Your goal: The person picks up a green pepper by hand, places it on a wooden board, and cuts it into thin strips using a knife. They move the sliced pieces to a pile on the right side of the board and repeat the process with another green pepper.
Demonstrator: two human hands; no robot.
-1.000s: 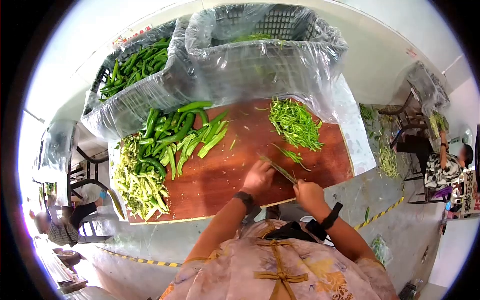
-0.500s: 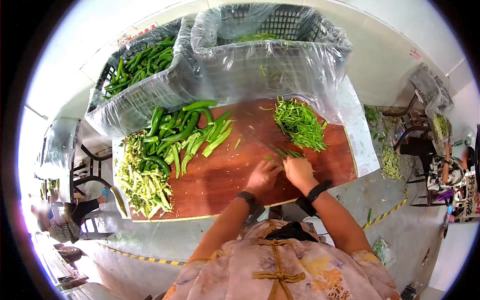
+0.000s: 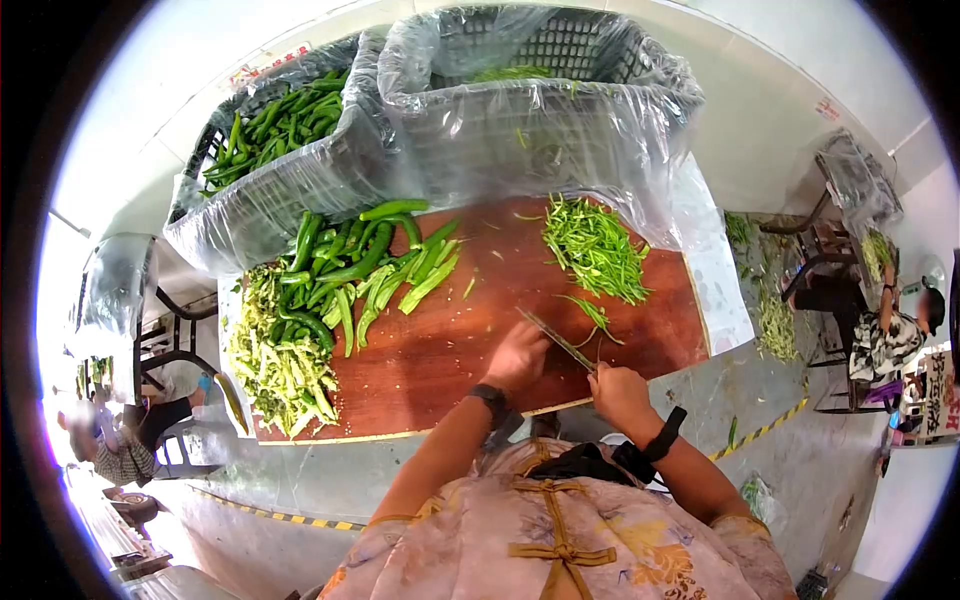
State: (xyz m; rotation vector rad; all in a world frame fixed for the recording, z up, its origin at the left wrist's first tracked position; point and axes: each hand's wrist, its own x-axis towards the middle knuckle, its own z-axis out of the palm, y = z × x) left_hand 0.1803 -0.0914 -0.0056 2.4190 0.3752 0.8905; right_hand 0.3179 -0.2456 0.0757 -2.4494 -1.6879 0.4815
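My right hand (image 3: 620,397) is closed round the handle of a knife (image 3: 557,339), whose blade points up and left over the red-brown board (image 3: 440,365). My left hand (image 3: 519,357) is near the blade at the board's front, its fingers curled and blurred; what they hold, if anything, I cannot make out. A few green shreds (image 3: 592,317) lie beyond the knife. Farther back rests a pile of thin green strips (image 3: 597,248). Whole and split green peppers (image 3: 365,262) lie at the left, beside a heap of pale pepper cores (image 3: 285,375).
Behind the board stand two plastic-lined crates, one with green peppers (image 3: 280,128), the other (image 3: 540,130) with some green shreds. A person (image 3: 885,335) sits at the far right, another (image 3: 125,450) at the far left. Chairs (image 3: 180,350) stand beside the board.
My right hand has moved right and toward me with the knife. My left hand has shifted slightly left. Green shreds that were beside my right hand now lie loose on the board.
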